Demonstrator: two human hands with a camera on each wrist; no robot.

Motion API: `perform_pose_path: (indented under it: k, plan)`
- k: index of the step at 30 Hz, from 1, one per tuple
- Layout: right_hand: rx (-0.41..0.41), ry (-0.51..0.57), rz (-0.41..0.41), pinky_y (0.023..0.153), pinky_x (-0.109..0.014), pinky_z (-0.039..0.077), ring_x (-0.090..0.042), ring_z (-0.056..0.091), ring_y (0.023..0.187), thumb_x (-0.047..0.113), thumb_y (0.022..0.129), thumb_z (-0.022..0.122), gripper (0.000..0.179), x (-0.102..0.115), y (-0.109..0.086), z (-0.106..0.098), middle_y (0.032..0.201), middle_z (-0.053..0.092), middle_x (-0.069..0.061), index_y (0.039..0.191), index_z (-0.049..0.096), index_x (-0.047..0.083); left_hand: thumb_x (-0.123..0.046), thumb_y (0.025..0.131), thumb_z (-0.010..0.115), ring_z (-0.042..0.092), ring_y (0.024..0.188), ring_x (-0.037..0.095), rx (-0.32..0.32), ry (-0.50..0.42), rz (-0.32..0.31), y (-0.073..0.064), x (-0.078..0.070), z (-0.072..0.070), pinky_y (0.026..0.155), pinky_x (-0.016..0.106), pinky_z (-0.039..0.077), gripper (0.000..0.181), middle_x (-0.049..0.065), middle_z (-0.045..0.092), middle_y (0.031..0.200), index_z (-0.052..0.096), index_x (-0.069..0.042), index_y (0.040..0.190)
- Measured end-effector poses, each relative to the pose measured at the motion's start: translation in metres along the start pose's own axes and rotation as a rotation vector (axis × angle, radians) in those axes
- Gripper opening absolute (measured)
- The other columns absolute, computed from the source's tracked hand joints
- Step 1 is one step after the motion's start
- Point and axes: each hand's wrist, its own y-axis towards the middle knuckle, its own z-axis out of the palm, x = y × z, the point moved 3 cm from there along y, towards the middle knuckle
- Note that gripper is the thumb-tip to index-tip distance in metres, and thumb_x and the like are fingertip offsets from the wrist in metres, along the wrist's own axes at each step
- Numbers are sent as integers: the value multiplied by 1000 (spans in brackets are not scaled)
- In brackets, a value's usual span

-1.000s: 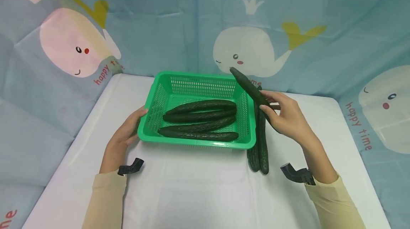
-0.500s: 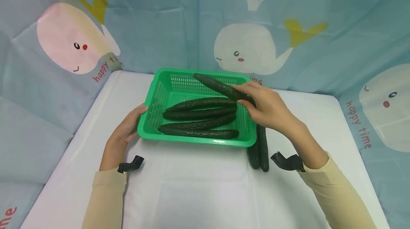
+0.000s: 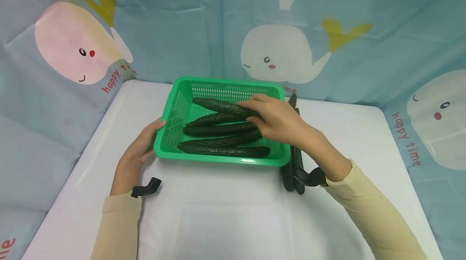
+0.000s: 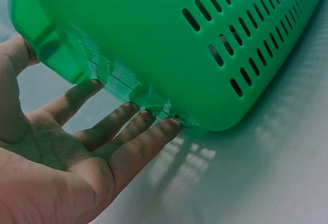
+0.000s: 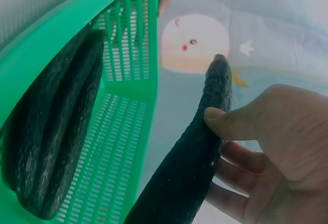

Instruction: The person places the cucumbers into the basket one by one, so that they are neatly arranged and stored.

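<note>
My right hand pinches a dark green cucumber between thumb and fingers. It lies slanted over the back of the green plastic basket, above several other cucumbers inside. In the right wrist view, the thumb presses the near side of the held cucumber, with fingers behind it. My left hand holds the basket's left end. The left wrist view shows its thumb at the rim and its fingertips against the slotted outer wall. The held cucumber's right end is hidden by my right hand.
Two more cucumbers lie lengthwise on the white table, against the basket's right side and partly covered by my right arm. A blue whale-print cloth rises behind and beside the table.
My right hand has carried the cucumber leftward from above the basket's right rim and lowered it into the basket. The left hand stays at the basket's left end.
</note>
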Motion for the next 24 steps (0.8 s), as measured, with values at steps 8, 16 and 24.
perform_pose_path:
  k: [8,16,24]
  plan:
    - [54,11,-24,74,-37,60,-21,72,104,10,102,69,40,8,14,10,132,71,-7,142,67,11,-45,111,45,71,113,1,-16,14,0,1,3,0,94,21,63,72,-18,69,128,25,-7,168]
    - [75,22,-18,68,-34,58,-19,72,100,11,102,71,40,14,22,23,132,71,-6,142,67,12,-49,112,43,72,114,3,23,11,-14,1,0,0,95,22,63,73,-15,68,130,21,-9,170]
    - [118,11,-29,73,-34,60,-19,72,96,12,103,69,40,17,27,33,132,71,-7,143,67,12,-51,111,44,70,116,3,8,15,-36,0,0,1,96,22,62,74,-14,63,133,22,-13,170]
